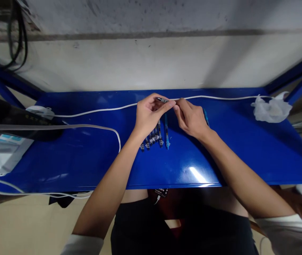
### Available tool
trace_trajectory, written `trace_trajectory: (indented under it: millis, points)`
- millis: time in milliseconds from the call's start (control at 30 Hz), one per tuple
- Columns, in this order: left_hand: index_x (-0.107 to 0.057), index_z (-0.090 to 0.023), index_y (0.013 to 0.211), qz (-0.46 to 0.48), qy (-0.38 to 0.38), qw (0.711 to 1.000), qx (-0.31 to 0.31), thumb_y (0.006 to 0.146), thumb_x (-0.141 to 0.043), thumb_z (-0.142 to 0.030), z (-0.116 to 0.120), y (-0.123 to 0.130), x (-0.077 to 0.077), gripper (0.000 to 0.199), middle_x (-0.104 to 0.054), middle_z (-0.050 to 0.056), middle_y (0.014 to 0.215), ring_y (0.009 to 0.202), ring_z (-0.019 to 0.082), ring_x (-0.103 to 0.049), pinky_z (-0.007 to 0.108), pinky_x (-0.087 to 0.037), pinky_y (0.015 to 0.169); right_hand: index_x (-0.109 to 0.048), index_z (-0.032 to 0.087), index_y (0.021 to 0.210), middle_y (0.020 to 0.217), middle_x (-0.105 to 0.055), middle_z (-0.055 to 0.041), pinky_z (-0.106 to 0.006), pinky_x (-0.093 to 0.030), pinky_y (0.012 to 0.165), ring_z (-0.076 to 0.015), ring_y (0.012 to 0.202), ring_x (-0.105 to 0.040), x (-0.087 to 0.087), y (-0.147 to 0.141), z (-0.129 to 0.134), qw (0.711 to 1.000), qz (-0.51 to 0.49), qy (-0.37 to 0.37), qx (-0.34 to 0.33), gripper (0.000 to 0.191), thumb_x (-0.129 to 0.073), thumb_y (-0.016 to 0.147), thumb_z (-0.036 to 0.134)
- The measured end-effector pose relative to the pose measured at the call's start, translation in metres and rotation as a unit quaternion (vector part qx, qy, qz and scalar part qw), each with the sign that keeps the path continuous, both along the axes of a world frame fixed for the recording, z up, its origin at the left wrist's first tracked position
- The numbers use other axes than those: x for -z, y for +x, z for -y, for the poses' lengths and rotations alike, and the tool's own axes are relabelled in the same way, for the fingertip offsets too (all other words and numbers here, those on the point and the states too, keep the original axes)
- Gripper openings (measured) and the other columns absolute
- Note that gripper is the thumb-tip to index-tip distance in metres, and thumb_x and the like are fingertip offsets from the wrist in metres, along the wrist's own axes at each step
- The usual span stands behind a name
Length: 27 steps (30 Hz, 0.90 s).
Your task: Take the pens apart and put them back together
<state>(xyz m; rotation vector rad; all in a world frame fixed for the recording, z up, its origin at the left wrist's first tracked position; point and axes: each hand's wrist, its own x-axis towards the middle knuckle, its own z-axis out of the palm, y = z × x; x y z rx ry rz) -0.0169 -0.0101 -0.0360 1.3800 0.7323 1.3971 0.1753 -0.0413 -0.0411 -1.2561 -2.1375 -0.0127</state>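
My left hand (152, 111) is closed round a dark pen (162, 100), whose end shows between the thumb and fingers. Fingertips of my right hand (189, 115) meet the left fingertips at the pen's other end, with the fingers bent together; what they pinch is hidden. Below my left hand several dark pens (160, 136) with clear ends lie side by side on the blue table (108, 163). A light blue pen (167, 132) lies just right of them. Another blue item (206, 116) shows partly behind my right hand.
A white cable (100, 110) crosses the table's back. At the right end sits a crumpled white plastic bag (271, 108). On the left are a black object (20, 122), a white box (10, 152) and more cables. A wall (145, 65) stands behind.
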Motion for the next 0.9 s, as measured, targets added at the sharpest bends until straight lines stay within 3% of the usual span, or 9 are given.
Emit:
trace_trajectory:
  millis: [133,233,300,367,467,567,700,900]
  points:
    - [-0.078,-0.021,0.084,-0.018,0.019,0.999,-0.030,0.088,-0.094,-0.044,0.002,0.003,-0.001,0.029,-0.074,0.001,0.078,0.071,0.013,-0.067,0.029,-0.052,0.070,-0.062,0.021,0.122,0.108,-0.075,-0.0108,-0.033,-0.039,0.062,-0.0198,0.078,-0.067,0.001,0.001,0.000,1.000,0.014,0.020,-0.004,0.039,-0.031,0.121,0.044]
    - [-0.080,-0.022,0.099,-0.004,0.019,1.000,0.002,0.083,-0.098,-0.039,0.002,0.000,-0.007,0.029,-0.078,0.003,0.092,0.083,0.017,-0.074,0.030,-0.057,0.076,-0.061,0.020,0.128,0.114,-0.075,-0.0121,-0.033,-0.041,0.063,-0.0210,0.085,-0.069,0.000,0.001,-0.001,1.000,0.008,0.023,-0.012,0.038,-0.031,0.122,0.043]
    - [-0.081,-0.023,0.111,0.012,0.003,0.999,0.036,0.076,-0.103,-0.034,0.003,-0.003,-0.012,0.043,-0.080,0.006,0.106,0.095,0.022,-0.078,0.033,-0.060,0.081,-0.061,0.021,0.132,0.118,-0.075,-0.0121,-0.032,-0.043,0.066,-0.0221,0.091,-0.071,-0.002,0.000,0.000,1.000,0.006,0.022,-0.016,0.038,-0.031,0.122,0.042]
    - [-0.082,-0.020,0.111,0.020,-0.019,0.998,0.060,0.074,-0.105,-0.030,0.003,-0.006,-0.016,0.044,-0.080,0.009,0.111,0.099,0.025,-0.079,0.036,-0.061,0.085,-0.060,0.021,0.135,0.119,-0.075,-0.0118,-0.032,-0.044,0.067,-0.0228,0.094,-0.071,-0.003,-0.001,0.000,1.000,0.009,0.018,-0.018,0.037,-0.031,0.122,0.041]
    - [-0.084,-0.017,0.097,0.013,-0.038,0.998,0.051,0.079,-0.102,-0.026,-0.002,-0.009,-0.015,0.027,-0.080,0.010,0.101,0.089,0.024,-0.080,0.038,-0.062,0.086,-0.060,0.022,0.137,0.119,-0.074,-0.0115,-0.032,-0.044,0.066,-0.0232,0.094,-0.071,-0.005,-0.002,0.000,1.000,0.014,0.002,-0.017,0.038,-0.031,0.122,0.042]
    - [-0.083,-0.019,0.092,-0.013,-0.032,0.999,0.032,0.081,-0.101,-0.029,-0.012,-0.008,-0.008,0.023,-0.079,0.006,0.088,0.076,0.020,-0.076,0.037,-0.060,0.079,-0.060,0.023,0.133,0.120,-0.073,-0.0115,-0.032,-0.044,0.066,-0.0237,0.093,-0.070,-0.004,-0.002,0.000,1.000,0.006,-0.010,-0.011,0.038,-0.030,0.122,0.044]
    - [-0.077,-0.022,0.079,-0.064,-0.011,0.997,0.029,0.087,-0.095,-0.047,-0.019,0.001,-0.003,0.032,-0.071,0.001,0.068,0.061,0.015,-0.066,0.032,-0.054,0.067,-0.057,0.023,0.130,0.112,-0.074,-0.0100,-0.032,-0.042,0.065,-0.0239,0.089,-0.069,-0.003,-0.001,0.002,1.000,-0.011,-0.012,0.014,0.035,-0.032,0.121,0.046]
    - [-0.069,-0.022,0.065,-0.107,0.051,0.989,-0.085,0.096,-0.083,-0.055,-0.014,0.005,0.001,0.047,-0.062,-0.001,0.057,0.052,0.012,-0.054,0.029,-0.043,0.055,-0.059,0.023,0.136,0.118,-0.074,-0.0100,-0.032,-0.037,0.063,-0.0218,0.087,-0.068,-0.009,-0.002,0.001,0.999,0.042,-0.011,-0.001,0.042,-0.030,0.121,0.049]
